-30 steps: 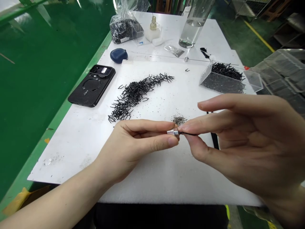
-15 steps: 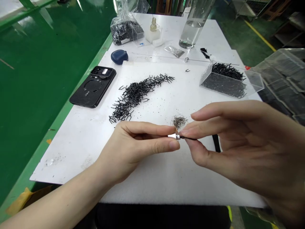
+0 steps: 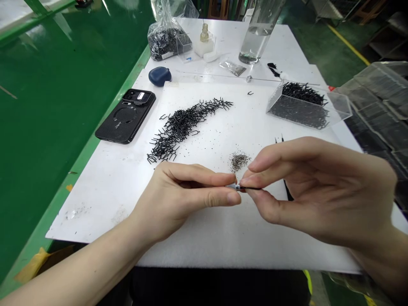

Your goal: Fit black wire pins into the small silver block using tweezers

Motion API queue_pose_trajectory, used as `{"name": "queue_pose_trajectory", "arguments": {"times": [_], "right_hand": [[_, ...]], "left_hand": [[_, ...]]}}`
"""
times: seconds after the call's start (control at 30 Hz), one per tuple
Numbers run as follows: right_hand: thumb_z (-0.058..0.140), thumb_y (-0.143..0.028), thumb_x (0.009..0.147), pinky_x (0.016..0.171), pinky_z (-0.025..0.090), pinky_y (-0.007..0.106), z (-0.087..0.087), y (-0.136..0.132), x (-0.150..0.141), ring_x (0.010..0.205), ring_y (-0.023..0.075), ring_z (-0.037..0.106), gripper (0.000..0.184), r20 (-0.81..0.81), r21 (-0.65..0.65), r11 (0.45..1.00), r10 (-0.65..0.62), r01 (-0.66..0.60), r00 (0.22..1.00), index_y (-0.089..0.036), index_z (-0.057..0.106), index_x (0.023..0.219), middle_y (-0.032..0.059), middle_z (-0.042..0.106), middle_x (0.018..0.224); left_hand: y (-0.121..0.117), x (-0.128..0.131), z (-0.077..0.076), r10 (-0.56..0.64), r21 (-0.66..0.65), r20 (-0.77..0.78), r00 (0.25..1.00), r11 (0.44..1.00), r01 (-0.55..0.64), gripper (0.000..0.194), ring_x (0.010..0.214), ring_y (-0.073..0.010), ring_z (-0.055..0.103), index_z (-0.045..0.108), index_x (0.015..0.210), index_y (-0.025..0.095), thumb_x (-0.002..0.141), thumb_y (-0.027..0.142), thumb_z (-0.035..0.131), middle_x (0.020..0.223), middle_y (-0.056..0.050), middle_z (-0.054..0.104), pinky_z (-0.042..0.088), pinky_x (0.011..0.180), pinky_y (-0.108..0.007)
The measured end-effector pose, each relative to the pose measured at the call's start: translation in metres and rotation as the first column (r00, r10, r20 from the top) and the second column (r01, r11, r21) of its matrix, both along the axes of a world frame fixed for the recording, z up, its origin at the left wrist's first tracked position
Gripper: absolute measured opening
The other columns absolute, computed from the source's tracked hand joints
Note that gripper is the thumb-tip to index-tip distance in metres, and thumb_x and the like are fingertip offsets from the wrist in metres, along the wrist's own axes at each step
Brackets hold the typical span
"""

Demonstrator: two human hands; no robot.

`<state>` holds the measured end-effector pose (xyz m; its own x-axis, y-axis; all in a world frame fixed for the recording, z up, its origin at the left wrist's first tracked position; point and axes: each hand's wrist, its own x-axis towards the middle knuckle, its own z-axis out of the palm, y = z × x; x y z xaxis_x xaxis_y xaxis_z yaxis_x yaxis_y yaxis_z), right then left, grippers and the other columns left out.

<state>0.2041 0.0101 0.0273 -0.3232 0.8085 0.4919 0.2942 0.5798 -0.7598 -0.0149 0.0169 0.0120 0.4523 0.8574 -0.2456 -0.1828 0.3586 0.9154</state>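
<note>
Between the thumb and fingers of my left hand [image 3: 181, 193] is a small silver-white cylindrical piece [image 3: 235, 186]. My right hand [image 3: 318, 187] pinches a thin black forked-looking piece [image 3: 253, 188], its end meeting the silver-white one; the fingertips partly hide both. Just beyond the fingertips lies a little heap of tiny brownish metallic bits [image 3: 239, 161]. A long curved pile of small black Y-shaped pieces [image 3: 183, 123] spreads over the white board [image 3: 204, 242]. Dark tweezers [image 3: 287, 191] lie partly hidden behind my right hand.
On the left is a black phone [image 3: 126, 117], with a blue rounded case [image 3: 160, 76] behind it. A clear tray [image 3: 298, 112] of black pieces stands right. Farther back are a plastic bag [image 3: 167, 40], a small dropper bottle [image 3: 204, 40] and a clear water bottle [image 3: 258, 40].
Both hands keep their pinch on the small pieces. My right hand has shifted slightly left and turned a little, and the tweezer tips now show behind it. The view has moved slightly.
</note>
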Motion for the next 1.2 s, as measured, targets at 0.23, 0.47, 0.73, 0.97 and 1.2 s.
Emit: {"name": "queue_pose_trajectory", "arguments": {"times": [0.23,0.47,0.73,0.97,1.2], "right_hand": [[0.075,0.005,0.072,0.080,0.069,0.028,-0.002,0.000,0.002,0.080,0.0162,0.078,0.050,-0.028,-0.028,0.999,0.029,-0.030,0.999,-0.026,0.070,0.110,-0.0046,0.080,0.087],[0.076,0.005,0.073,0.077,0.067,0.024,-0.004,0.003,-0.001,0.080,0.0143,0.077,0.047,-0.081,-0.005,0.999,0.034,-0.035,0.996,-0.025,0.070,0.110,-0.0043,0.079,0.084],[0.076,0.005,0.072,0.076,0.067,0.026,-0.008,0.005,-0.002,0.081,0.0147,0.076,0.047,-0.167,0.019,0.998,0.068,-0.066,0.984,-0.023,0.067,0.109,-0.0025,0.075,0.085],[0.075,0.005,0.076,0.077,0.067,0.029,-0.009,0.006,-0.002,0.081,0.0151,0.075,0.047,-0.116,0.027,0.998,0.059,-0.056,0.992,-0.023,0.065,0.112,-0.0028,0.074,0.085],[0.081,0.001,0.073,0.073,0.067,0.025,-0.007,0.010,0.004,0.077,0.0143,0.075,0.047,-0.188,-0.017,1.000,0.015,-0.018,0.982,-0.024,0.067,0.110,-0.0040,0.075,0.084]], "left_hand": [[0.001,0.000,0.000,0.018,-0.002,-0.013,1.000,1.000,-0.018,0.021,0.089,-0.0207,0.079,0.085,0.087,0.030,0.073,0.015,0.091,0.089,0.000,0.082,0.064,0.082,-0.026],[0.000,0.002,0.000,0.030,-0.014,-0.004,1.000,0.999,-0.030,0.022,0.087,-0.0136,0.078,0.085,0.087,0.032,0.076,0.014,0.090,0.090,0.005,0.082,0.063,0.087,-0.018],[0.001,0.005,0.001,0.059,-0.016,0.004,0.998,0.998,-0.058,0.022,0.088,-0.0124,0.078,0.084,0.086,0.030,0.075,0.012,0.090,0.092,0.005,0.082,0.063,0.088,-0.017],[0.001,0.006,-0.001,0.054,-0.002,0.017,0.998,0.999,-0.054,0.020,0.088,-0.0110,0.078,0.083,0.086,0.029,0.077,0.012,0.089,0.092,0.005,0.082,0.063,0.087,-0.016],[0.001,0.005,-0.006,0.064,0.081,0.022,0.998,0.995,-0.066,0.021,0.088,-0.0108,0.077,0.083,0.095,0.030,0.079,0.018,0.089,0.095,0.004,0.082,0.064,0.085,-0.017]]}}
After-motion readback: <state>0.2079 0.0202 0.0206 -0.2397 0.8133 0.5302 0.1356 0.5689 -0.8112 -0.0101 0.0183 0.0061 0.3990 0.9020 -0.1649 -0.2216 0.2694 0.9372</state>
